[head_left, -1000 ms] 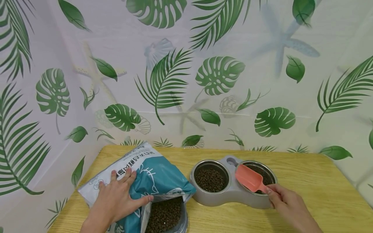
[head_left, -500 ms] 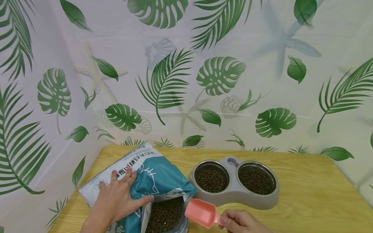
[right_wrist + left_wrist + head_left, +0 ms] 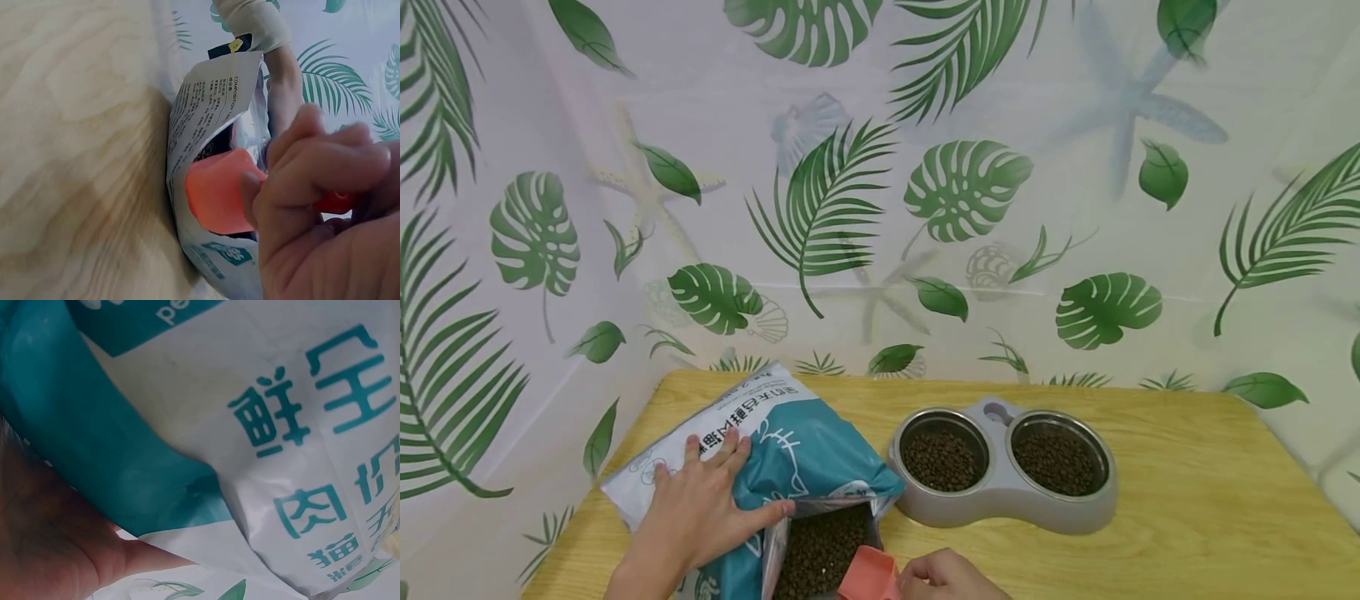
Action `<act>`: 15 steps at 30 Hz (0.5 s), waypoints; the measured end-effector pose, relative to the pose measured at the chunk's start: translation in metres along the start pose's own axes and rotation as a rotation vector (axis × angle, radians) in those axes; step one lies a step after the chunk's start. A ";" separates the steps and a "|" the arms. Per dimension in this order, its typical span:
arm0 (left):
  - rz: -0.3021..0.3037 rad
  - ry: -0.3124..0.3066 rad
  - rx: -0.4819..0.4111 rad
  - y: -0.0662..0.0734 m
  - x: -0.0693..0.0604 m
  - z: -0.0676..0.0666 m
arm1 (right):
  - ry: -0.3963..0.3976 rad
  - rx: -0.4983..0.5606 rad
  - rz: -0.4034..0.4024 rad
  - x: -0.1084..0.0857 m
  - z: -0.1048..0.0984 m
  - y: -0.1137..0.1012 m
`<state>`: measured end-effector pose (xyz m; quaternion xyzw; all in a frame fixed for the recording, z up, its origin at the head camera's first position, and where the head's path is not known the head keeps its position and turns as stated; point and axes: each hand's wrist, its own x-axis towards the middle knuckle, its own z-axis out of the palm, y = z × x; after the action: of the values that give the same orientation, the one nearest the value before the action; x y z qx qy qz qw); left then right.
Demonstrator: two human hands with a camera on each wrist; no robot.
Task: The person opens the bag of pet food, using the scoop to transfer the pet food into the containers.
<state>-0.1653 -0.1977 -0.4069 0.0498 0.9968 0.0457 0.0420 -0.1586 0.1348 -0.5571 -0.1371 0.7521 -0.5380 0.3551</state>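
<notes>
A teal and white pet food bag (image 3: 827, 442) lies on its side, its mouth towards me, with brown kibble (image 3: 823, 550) showing inside. My left hand (image 3: 696, 504) rests on top of it, fingers spread, thumb along the mouth's edge. The left wrist view shows part of that hand (image 3: 56, 544) against the bag (image 3: 187, 406). My right hand (image 3: 951, 575) grips the handle of a coral scoop (image 3: 870, 573). That scoop's bowl is at the bag's mouth. In the right wrist view the fingers curl round the handle, and the scoop (image 3: 222, 190) partly hides the opening.
Right of the bag stands a grey double feeder (image 3: 1000, 500) with two metal-rimmed bowls. Kibble lies in the left bowl (image 3: 943, 461) and in the right bowl (image 3: 1055, 463). Bare wooden table (image 3: 1195, 500) extends to the right. A leaf-patterned sheet (image 3: 880, 208) hangs behind.
My right hand has carried the scoop from above the right bowl, leftwards and nearer to me, to the bag's mouth. My left hand stays in place on the bag.
</notes>
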 end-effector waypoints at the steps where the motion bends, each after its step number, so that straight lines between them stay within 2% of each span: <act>1: 0.000 -0.001 -0.001 0.000 0.000 0.000 | -0.032 0.051 -0.008 0.005 -0.001 0.003; 3: 0.000 -0.003 -0.004 0.000 0.000 0.000 | -0.088 0.156 0.000 0.011 -0.003 0.008; 5: -0.001 -0.006 -0.009 0.001 0.000 0.000 | -0.119 0.215 0.010 0.015 -0.002 0.009; 9: -0.002 -0.001 -0.007 0.001 -0.001 0.000 | -0.124 0.273 0.027 0.017 0.003 0.006; 13: 0.002 0.014 0.000 0.000 -0.001 0.000 | -0.151 0.287 -0.064 0.008 0.015 -0.010; 15: 0.003 0.018 0.001 0.000 -0.001 0.000 | -0.168 0.300 -0.115 -0.002 0.023 -0.028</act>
<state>-0.1642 -0.1974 -0.4071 0.0509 0.9971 0.0459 0.0328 -0.1463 0.1092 -0.5344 -0.1700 0.6219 -0.6504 0.4018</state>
